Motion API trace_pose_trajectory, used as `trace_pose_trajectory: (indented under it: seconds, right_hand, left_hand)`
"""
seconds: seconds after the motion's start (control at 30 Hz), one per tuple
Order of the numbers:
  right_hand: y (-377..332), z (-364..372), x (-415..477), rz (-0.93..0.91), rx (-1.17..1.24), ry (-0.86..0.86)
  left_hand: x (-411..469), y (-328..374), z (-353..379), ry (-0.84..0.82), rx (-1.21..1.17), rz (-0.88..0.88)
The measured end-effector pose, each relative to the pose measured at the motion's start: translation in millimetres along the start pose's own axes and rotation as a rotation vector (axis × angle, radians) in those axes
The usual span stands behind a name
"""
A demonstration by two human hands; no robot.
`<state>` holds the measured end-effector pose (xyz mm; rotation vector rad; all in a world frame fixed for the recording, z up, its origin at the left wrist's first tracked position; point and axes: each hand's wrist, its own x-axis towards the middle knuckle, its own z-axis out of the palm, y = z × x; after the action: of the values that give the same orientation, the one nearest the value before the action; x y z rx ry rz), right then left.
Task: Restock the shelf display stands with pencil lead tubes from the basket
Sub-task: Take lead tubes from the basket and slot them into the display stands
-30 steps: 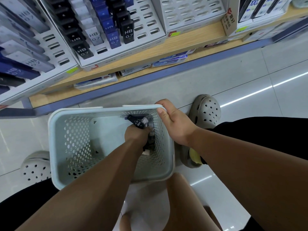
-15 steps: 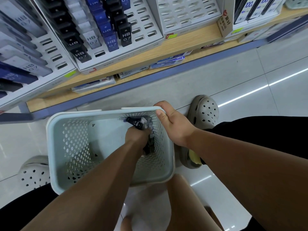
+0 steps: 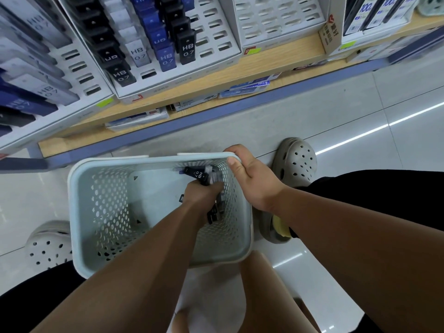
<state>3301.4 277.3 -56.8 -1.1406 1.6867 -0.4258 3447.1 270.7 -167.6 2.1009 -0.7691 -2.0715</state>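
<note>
Clock taken with the shelf [image 3: 276, 66] at 12; person crouches over the basket [image 3: 73, 212], which sits on the floor between two clogs, one at 8 [image 3: 48, 243], one at 2 [image 3: 296, 162]

Right hand [image 3: 252, 179] grips the rim at the basket's 1 o'clock corner, thumb inside, fingers curled over the outside; my read: it braces the light basket so it doesn't skate on the tile while the other hand digs

Left hand [image 3: 201, 195] is down inside the basket near that same corner; fingers closed in a fist round a bunch of pencil lead tubes [image 3: 199, 175]; count unclear, there's blur

Grabbing a fistful instead of one at a time probably saves trips up to the shelf

Orientation: the black HB 0.7 tube sticks out of the fist toward 10, long axis roughly 10-to-4, label side up; a couple of clear ones lie alongside it; more dark tubes [image 3: 216, 212] show under the wrist pointing to 5 or 6; can't tell if they're in the grip or loose on the basket floor

Display stand [image 3: 225, 58] at 12 is tilted back; stocked tubes [image 3: 186, 50] lie in its slots with long axis about 12-to-6, labels facing out; open slots run down its right side; so the bunch likely needs turning in line with those rows before loading

Step in hand, as I judge it: picking up; nothing from this fistful is on the stand yet
</note>
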Motion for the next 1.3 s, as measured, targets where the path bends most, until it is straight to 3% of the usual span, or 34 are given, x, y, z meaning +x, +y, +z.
trace_pose_trajectory:
  seconds: [0.5, 0.67, 0.77, 0.9, 1.1, 1.3]
  right_hand:
    - [3, 0, 3, -0.009, -0.014, -0.017]
    - [5, 1, 3, -0.019, -0.029, -0.035]
    - [8, 3, 1, -0.028, -0.024, -0.054]
    - [9, 3, 4, -0.033, -0.052, -0.058]
    - [12, 4, 7, -0.020, -0.111, -0.058]
    - [12, 4, 8, -0.010, -0.208, -0.036]
  left_hand:
    - [0, 0, -14, -0.226, -0.090, 0.007]
    - [-5, 13, -40, -0.336, 0.154, -0.012]
    - [-9, 24, -61, -0.317, 0.365, 0.011]
    - [-23, 39, -79, -0.303, 0.360, 0.038]
    - [-57, 73, -108, -0.398, 0.666, 0.051]
    - [-90, 93, -136, -0.377, 0.757, 0.015]
